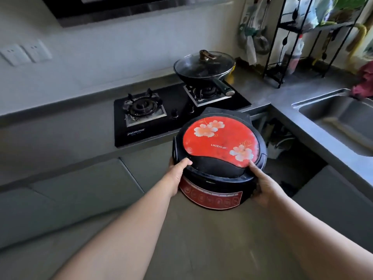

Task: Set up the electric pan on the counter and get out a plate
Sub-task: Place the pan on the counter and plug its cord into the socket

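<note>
The electric pan (219,156) is round and black, with a red lid showing white flowers and a red control strip on its front. It is held in the air in front of the counter (60,126), tilted toward me, below counter height. My left hand (178,170) grips its left side with the thumb on the lid rim. My right hand (262,184) clasps its right side. No plate is in view.
A black gas hob (157,118) is set into the grey counter, with a lidded wok (203,67) on its right burner. A steel sink (339,120) lies at the right. A black wire rack (302,41) stands in the corner. An open cabinet (282,142) sits under the counter corner.
</note>
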{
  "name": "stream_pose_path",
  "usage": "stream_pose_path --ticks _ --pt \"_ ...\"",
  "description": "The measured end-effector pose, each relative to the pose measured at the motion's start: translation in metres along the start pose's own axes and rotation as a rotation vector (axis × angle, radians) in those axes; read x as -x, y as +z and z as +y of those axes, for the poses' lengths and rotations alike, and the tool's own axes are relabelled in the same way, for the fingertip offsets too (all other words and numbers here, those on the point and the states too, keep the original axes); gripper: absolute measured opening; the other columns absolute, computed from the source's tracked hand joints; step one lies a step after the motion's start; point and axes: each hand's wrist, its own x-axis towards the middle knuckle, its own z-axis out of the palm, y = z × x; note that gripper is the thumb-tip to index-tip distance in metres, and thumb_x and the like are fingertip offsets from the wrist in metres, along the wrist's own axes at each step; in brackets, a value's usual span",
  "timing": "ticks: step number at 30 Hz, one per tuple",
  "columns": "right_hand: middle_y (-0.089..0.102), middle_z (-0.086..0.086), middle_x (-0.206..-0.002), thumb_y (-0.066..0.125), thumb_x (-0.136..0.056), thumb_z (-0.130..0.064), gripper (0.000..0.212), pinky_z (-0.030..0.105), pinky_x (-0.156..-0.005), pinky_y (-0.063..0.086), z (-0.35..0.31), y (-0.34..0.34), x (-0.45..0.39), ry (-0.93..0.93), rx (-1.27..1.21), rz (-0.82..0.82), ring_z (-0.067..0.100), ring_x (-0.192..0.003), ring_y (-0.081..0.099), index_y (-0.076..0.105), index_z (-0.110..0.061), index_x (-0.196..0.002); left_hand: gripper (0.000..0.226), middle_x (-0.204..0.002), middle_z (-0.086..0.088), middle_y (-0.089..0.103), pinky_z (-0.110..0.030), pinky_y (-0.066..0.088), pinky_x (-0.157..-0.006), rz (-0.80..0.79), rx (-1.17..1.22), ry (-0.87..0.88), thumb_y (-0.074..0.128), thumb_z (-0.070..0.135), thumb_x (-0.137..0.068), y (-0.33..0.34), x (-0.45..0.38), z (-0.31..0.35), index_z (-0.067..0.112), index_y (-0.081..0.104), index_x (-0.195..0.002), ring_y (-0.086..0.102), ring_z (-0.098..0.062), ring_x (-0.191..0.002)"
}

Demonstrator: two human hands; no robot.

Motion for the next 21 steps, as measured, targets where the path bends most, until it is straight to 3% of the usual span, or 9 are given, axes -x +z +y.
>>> stream_pose_path --ticks 5,11,15,17,21 --pt "0.068 0.009 -0.121 0.073 -0.079 -0.043 0.057 0.041 -0.093 0.05 0.028 0.038 0.03 0.037 0.102 -0.063 0.025 -0.108 0.065 0.061 -0.013 -0.126 0.055 -0.103 -0.006 0.071 -0.027 0.05 -0.06 0.091 0.096 0.037 0.067 0.037 -0.066 -0.058 0.053 -0.016 0.022 0.058 -0.118 0.067 -0.024 -0.085" --pt "0.069 0.007 -0.113 0.069 -0.082 -0.043 0.052 0.039 -0.086 0.048 0.061 0.097 0.058 0.116 0.209 -0.201 0.021 -0.097 0.065 0.06 -0.013 -0.123 0.039 -0.109 -0.005 0.067 -0.025 0.046 -0.059 0.24 0.184 0.076 0.061 0.028 -0.08 -0.13 0.104 -0.03 0.026 0.053 -0.118 0.063 -0.02 -0.084" --pt "0.069 0.01 -0.117 0.072 -0.078 -0.043 0.057 0.039 -0.087 0.051 0.08 0.143 0.068 0.157 0.282 -0.273 0.026 -0.105 0.065 0.062 -0.01 -0.124 0.042 -0.114 -0.006 0.066 -0.029 0.049 -0.066 0.315 0.268 0.096 0.062 0.029 -0.079 -0.176 0.129 -0.037 0.028 0.051 -0.119 0.063 -0.022 -0.092" --pt "0.071 0.009 -0.108 0.071 -0.081 -0.042 0.049 0.039 -0.081 0.052 0.086 0.164 0.071 0.171 0.322 -0.329 0.024 -0.097 0.066 0.063 -0.009 -0.117 0.043 -0.115 -0.006 0.065 -0.031 0.05 -0.067 0.36 0.307 0.1 0.061 0.03 -0.078 -0.195 0.14 -0.039 0.03 0.049 -0.119 0.063 -0.023 -0.093" --pt "0.069 0.009 -0.095 0.067 -0.085 -0.041 0.034 0.043 -0.088 0.048 0.097 0.203 0.074 0.218 0.435 -0.423 0.024 -0.086 0.065 0.062 -0.011 -0.099 0.047 -0.114 -0.002 0.064 -0.032 0.051 -0.069 0.47 0.385 0.102 0.06 0.031 -0.078 -0.223 0.16 -0.044 0.035 0.047 -0.123 0.063 -0.023 -0.095"
